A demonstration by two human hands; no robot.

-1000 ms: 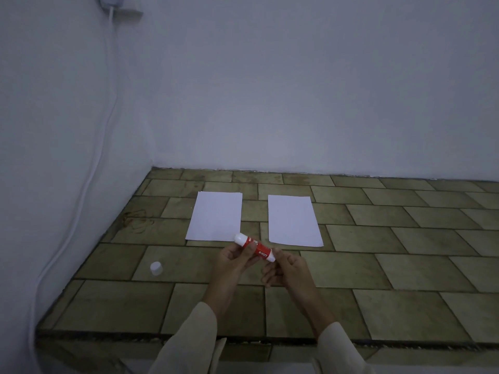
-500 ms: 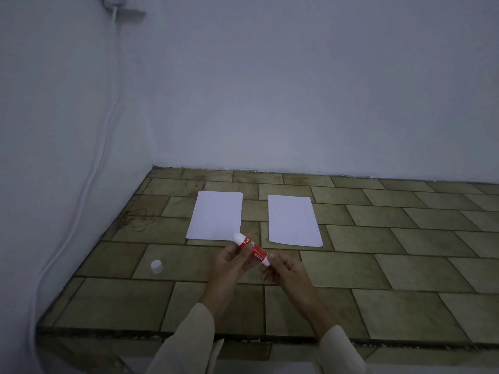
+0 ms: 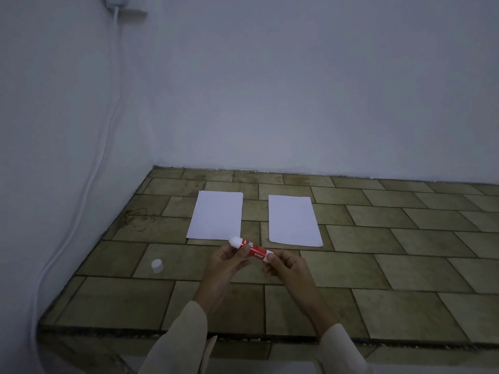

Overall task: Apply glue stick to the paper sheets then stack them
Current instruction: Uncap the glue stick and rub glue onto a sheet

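Both forearms reach forward from the near edge in pale sleeves, and the two hands meet above the middle of the tiled surface. The left hand is raised with its palm turned inward, its fingers and thumb curled round the body of the glue stick close to the left end. The right hand sits just to the right and slightly nearer, its fingertips pinching the stick's white right end. The stick is held clear of the surface between the two hands, lying nearly level and slanted, with its left end farther away and a little higher than its right end. Its barrel is red with white lettering, and a rounded white tip shows beyond the left hand's fingers. Its white cap stands on the tiles well to the left of the hands. Two white paper sheets lie flat side by side just beyond the hands, apart from each other: the left sheet has its near edge right behind the stick's tip, and the right sheet lies beyond the right hand. A white cable runs down the left wall.
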